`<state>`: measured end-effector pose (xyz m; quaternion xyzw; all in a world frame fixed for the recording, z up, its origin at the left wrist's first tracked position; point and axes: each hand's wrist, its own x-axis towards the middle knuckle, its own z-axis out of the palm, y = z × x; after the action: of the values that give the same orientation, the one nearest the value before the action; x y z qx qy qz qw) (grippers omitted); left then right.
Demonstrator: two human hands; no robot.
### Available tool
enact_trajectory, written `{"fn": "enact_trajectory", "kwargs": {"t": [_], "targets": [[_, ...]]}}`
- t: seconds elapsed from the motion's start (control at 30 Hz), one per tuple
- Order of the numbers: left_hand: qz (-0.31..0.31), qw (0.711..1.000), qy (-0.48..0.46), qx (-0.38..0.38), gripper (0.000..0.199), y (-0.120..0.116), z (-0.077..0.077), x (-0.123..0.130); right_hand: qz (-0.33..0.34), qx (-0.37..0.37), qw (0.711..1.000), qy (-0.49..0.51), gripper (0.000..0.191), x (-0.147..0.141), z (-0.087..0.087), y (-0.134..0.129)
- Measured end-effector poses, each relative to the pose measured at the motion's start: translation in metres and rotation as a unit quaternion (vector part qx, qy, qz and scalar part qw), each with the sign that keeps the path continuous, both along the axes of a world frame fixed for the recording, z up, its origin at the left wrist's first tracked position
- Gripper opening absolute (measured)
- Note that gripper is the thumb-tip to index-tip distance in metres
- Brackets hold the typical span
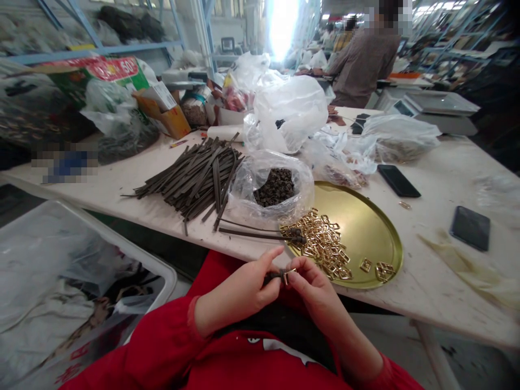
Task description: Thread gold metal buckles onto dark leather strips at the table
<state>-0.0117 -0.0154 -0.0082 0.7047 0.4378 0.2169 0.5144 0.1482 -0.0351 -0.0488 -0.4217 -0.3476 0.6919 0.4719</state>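
My left hand (254,284) is closed on a dark strap (272,277) in front of the table edge. Close beside it, my right hand (311,281) pinches a gold buckle (287,275) at the strap's end. Just beyond, a round gold tray (361,222) holds a heap of gold buckles (325,244), with a few more at its right. Two dark straps (252,234) reach over the tray's left rim. A clear bag (239,195) of small dark pieces (276,187) stands left of the tray. Many dark strips (195,176) are piled farther left.
Two phones (398,181) (470,227) lie at the right. White plastic bags (292,108) and a scale (439,103) stand at the back. A white bin (166,279) is at the lower left. A person (361,59) stands beyond the table.
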Motion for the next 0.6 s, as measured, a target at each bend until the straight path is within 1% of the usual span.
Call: {"fn": "enact_trajectory", "kwargs": {"t": [0.07,0.1,0.17,0.23,0.3,0.37,0.43,0.5,0.6], "targets": [[-0.008,1.0,0.027,0.013,0.055,-0.003,0.004,-0.001,0.016,0.017,1.0,-0.016,0.027,-0.003,0.002,-0.003],[-0.012,1.0,0.026,0.014,0.056,-0.005,0.005,-0.001,0.024,0.025,0.999,-0.024,0.027,-0.003,0.003,-0.005],[-0.016,1.0,-0.006,-0.002,0.056,-0.007,0.006,-0.002,0.034,0.042,0.998,-0.033,0.025,-0.004,0.006,-0.009],[-0.01,0.998,-0.051,-0.04,0.053,-0.009,0.003,-0.003,0.035,0.057,0.997,-0.033,0.022,-0.004,0.007,-0.013],[0.006,0.992,-0.08,-0.095,0.045,-0.01,0.0,-0.003,0.034,0.074,0.996,-0.041,0.021,-0.002,0.008,-0.017],[0.034,0.985,-0.09,-0.145,0.029,-0.012,-0.004,-0.002,0.035,0.095,0.992,-0.073,0.023,-0.001,0.008,-0.021],[0.056,0.98,-0.088,-0.17,0.013,-0.015,-0.005,-0.002,0.038,0.114,0.985,-0.121,0.023,0.001,0.006,-0.024],[0.063,0.979,-0.078,-0.176,0.007,-0.017,-0.006,-0.002,0.047,0.135,0.977,-0.161,0.024,0.002,0.005,-0.027],[0.057,0.98,-0.058,-0.183,0.007,-0.02,-0.007,-0.002,0.069,0.189,0.955,-0.22,0.022,0.004,0.002,-0.029]]}}
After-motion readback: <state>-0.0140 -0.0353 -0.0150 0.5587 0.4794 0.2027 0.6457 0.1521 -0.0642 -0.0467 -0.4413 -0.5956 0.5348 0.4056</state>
